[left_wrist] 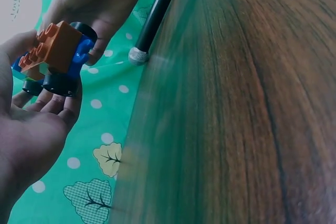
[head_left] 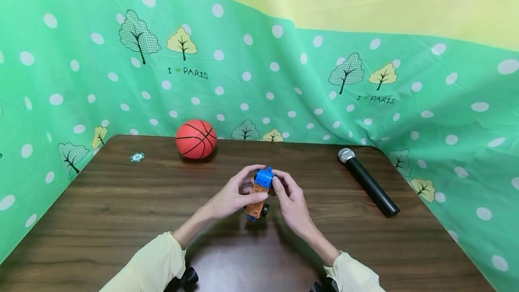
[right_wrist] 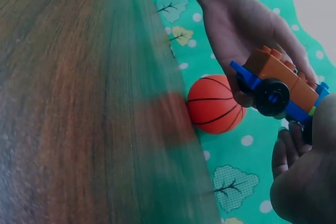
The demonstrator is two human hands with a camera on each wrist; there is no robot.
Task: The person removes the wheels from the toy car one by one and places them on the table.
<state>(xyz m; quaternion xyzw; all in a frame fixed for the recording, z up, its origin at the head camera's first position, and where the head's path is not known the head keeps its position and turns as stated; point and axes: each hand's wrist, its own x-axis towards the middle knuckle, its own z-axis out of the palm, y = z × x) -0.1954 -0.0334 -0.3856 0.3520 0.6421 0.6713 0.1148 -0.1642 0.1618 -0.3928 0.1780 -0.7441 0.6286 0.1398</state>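
A toy car (head_left: 258, 195) built of orange and blue bricks with black wheels is held above the brown table (head_left: 121, 220) near its middle. My left hand (head_left: 237, 195) grips the car's orange body from the left, thumb across its side. My right hand (head_left: 289, 198) pinches the blue brick (head_left: 264, 177) at the car's far end. In the left wrist view the toy car (left_wrist: 55, 56) lies in my left hand (left_wrist: 31, 124), studs showing. The right wrist view shows the toy car (right_wrist: 278, 85) from the side, with one black wheel (right_wrist: 271, 97) facing the camera.
An orange toy basketball (head_left: 196, 139) sits at the table's back edge, left of centre. A black microphone (head_left: 368, 181) lies at the back right. A small round green-and-white token (head_left: 137, 157) rests at the back left. Green dotted cloth (head_left: 284, 80) rises behind the table.
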